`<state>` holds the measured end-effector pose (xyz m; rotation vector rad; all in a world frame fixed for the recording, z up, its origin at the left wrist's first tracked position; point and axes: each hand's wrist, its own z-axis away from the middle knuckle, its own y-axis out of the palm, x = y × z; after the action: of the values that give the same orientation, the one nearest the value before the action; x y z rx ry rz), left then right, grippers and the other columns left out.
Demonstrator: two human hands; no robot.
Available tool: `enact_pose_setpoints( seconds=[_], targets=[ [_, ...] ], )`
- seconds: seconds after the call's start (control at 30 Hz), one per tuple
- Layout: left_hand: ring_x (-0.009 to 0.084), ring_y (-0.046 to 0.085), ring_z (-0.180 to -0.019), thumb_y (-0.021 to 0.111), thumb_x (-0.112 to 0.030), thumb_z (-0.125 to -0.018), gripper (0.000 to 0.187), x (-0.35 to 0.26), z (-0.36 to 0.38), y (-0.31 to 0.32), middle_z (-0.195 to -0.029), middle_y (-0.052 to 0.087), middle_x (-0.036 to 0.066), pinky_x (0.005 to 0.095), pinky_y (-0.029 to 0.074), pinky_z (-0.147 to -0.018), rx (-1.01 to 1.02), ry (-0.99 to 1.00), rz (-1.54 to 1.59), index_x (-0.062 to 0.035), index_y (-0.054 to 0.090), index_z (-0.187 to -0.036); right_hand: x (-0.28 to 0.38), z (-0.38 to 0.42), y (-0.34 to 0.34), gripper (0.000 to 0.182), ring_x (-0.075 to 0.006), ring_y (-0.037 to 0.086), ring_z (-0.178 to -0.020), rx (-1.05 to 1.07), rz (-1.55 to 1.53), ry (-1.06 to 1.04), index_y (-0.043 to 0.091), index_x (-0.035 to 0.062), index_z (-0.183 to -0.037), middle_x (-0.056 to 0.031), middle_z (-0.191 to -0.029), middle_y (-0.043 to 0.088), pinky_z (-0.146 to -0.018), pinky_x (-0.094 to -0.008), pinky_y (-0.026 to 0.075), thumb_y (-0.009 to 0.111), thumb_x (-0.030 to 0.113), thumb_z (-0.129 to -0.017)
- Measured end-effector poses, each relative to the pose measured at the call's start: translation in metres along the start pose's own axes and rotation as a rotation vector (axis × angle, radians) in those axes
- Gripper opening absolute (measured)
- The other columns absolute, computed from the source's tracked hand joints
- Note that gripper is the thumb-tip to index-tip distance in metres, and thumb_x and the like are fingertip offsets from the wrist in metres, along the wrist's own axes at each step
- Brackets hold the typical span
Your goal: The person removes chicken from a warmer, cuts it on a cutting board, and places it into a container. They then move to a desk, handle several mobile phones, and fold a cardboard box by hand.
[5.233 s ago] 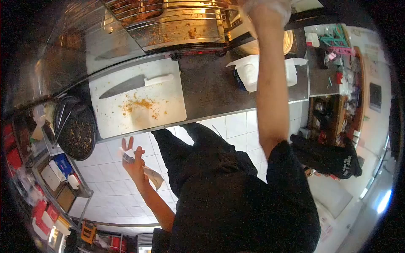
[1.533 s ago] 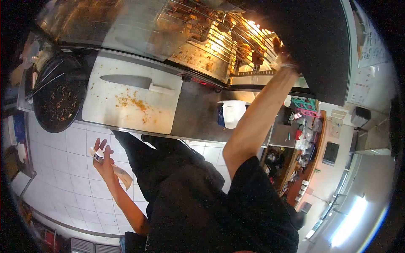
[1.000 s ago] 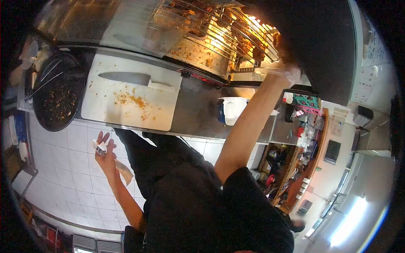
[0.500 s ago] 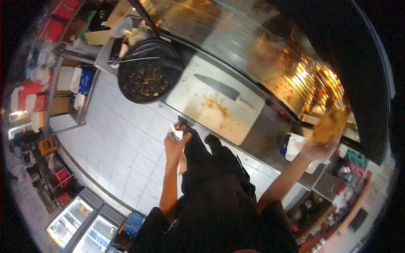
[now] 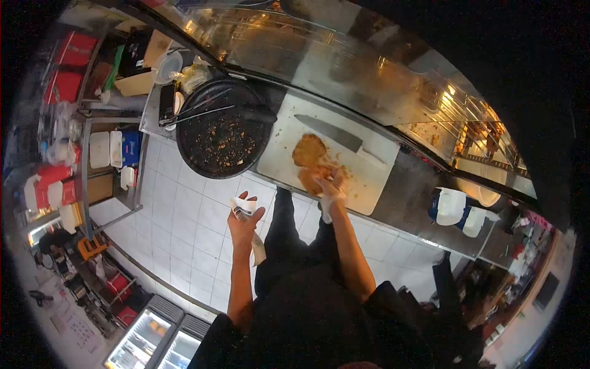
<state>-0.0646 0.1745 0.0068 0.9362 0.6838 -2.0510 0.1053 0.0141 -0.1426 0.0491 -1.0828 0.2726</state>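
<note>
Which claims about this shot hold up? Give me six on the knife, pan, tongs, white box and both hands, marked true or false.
1. The knife lies on the cutting board. True.
2. The left hand is empty. False: the left hand holds what looks like a paper bag.
3. The right hand is at the browned food on the board. True.
4. The tongs lie on the knife. False: the tongs rest across the black pan.
5. Crumbs lie in the pan. True.
6. The white box is on the board. False: the white box sits on the dark counter.

Counter [image 5: 410, 192] passable — knife [image 5: 330, 131] behind food [image 5: 308, 150].
</note>
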Motion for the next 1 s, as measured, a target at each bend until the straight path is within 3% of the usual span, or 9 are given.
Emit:
enact_pose_setpoints(
  seconds=[0.1, 0.2, 0.27, 0.33, 0.53, 0.57, 0.73, 0.87, 1.0],
  targets=[
    [0.0076, 0.059, -0.07, 0.071, -0.002, -0.082, 0.052, 0.005, -0.013, -0.013, -0.108, 0.068, 0.009, 0.0205, 0.043, -0.052, 0.018, 0.003, -0.03, -0.0022, 0.052, -0.131, 0.04, 0.015, -0.05, 0.054, -0.0202, 0.05, -0.118, 0.152, -0.494, 0.196, 0.06, 0.0088, -0.122, -0.0074, -0.12, 0.056, -0.101, -0.0414, 0.04, 0.079, 0.001, -0.072],
    [0.0094, 0.06, -0.069, 0.064, -0.008, -0.09, 0.043, -0.007, -0.022, -0.012, -0.108, 0.068, 0.009, 0.0212, 0.044, -0.053, 0.037, -0.054, 0.059, -0.0024, 0.052, -0.131, 0.023, -0.008, -0.079, 0.056, -0.0263, 0.057, -0.109, 0.074, -0.015, 0.047, 0.06, 0.0103, -0.123, -0.0101, -0.114, 0.06, -0.094, -0.0417, 0.047, 0.08, 0.008, -0.072],
    [0.0112, 0.061, -0.068, 0.057, -0.016, -0.097, 0.032, -0.01, -0.028, -0.012, -0.106, 0.069, 0.01, 0.0223, 0.044, -0.051, 0.047, -0.048, 0.077, -0.0026, 0.055, -0.126, 0.033, -0.021, -0.085, 0.057, -0.0318, 0.059, -0.107, -0.153, 1.026, -0.261, 0.059, 0.0099, -0.125, -0.0153, -0.114, 0.061, -0.093, -0.0415, 0.049, 0.08, 0.018, -0.073],
    [0.0126, 0.062, -0.068, 0.055, -0.021, -0.098, 0.029, -0.009, -0.035, -0.015, -0.102, 0.069, 0.01, 0.0237, 0.046, -0.051, 0.034, -0.039, 0.292, -0.0019, 0.06, -0.12, 0.042, -0.019, -0.089, 0.06, -0.0343, 0.057, -0.109, -0.356, 1.007, -0.406, 0.058, 0.0086, -0.127, -0.0188, -0.116, 0.059, -0.092, -0.0417, 0.048, 0.079, 0.028, -0.074],
    [0.025, 0.067, -0.08, 0.059, -0.021, -0.096, 0.029, 0.015, -0.049, 0.044, -0.096, 0.067, 0.014, 0.0376, 0.057, -0.071, 0.105, -0.204, 0.418, 0.0038, 0.058, -0.11, 0.036, -0.016, -0.142, 0.043, -0.0339, 0.054, -0.113, 0.019, 0.9, -0.262, 0.06, 0.0083, -0.121, -0.0164, -0.12, 0.059, -0.099, -0.0436, 0.044, 0.065, 0.027, -0.083],
    [0.0251, 0.067, -0.084, 0.06, -0.021, -0.094, 0.027, 0.001, -0.035, 0.048, -0.097, 0.066, 0.013, 0.0396, 0.057, -0.076, 0.189, -0.193, 0.405, 0.0019, 0.057, -0.11, -0.011, -0.029, -0.134, 0.048, -0.0345, 0.051, -0.118, 0.051, 0.415, -0.108, 0.058, 0.0105, -0.126, -0.018, -0.124, 0.057, -0.098, -0.043, 0.045, 0.065, 0.029, -0.083],
    [0.0248, 0.066, -0.086, 0.06, -0.02, -0.094, 0.025, 0.008, 0.027, 0.155, -0.098, 0.066, 0.01, 0.0394, 0.056, -0.076, 0.29, -0.101, 0.336, -0.0011, 0.058, -0.109, 0.052, -0.015, -0.168, 0.066, -0.0426, 0.043, -0.129, 0.027, 1.255, -0.302, 0.046, 0.0164, -0.14, -0.0248, -0.139, 0.047, -0.106, -0.049, 0.036, 0.065, 0.046, -0.085],
    [0.0241, 0.064, -0.092, 0.056, -0.026, -0.095, 0.029, 0.016, 0.092, 0.235, -0.103, 0.065, 0.009, 0.0407, 0.053, -0.082, 0.32, -0.053, 0.278, -0.0043, 0.059, -0.114, 0.033, -0.012, -0.226, 0.06, -0.0376, 0.049, -0.124, -0.36, 0.504, -0.389, 0.051, 0.0129, -0.136, -0.0206, -0.132, 0.054, -0.105, -0.046, 0.039, 0.067, 0.036, -0.083],
    [0.0202, 0.066, -0.085, 0.057, -0.018, -0.094, 0.021, 0.03, 0.185, 0.382, -0.093, 0.067, 0.006, 0.0349, 0.055, -0.072, 0.71, -0.191, 0.164, -0.0034, 0.062, -0.108, 0.025, 0.054, -0.371, 0.051, -0.0264, 0.065, -0.099, -0.077, 0.222, -0.068, 0.058, 0.0047, -0.127, -0.0157, -0.116, 0.066, -0.089, -0.0348, 0.051, 0.068, 0.033, -0.085]
  ],
)
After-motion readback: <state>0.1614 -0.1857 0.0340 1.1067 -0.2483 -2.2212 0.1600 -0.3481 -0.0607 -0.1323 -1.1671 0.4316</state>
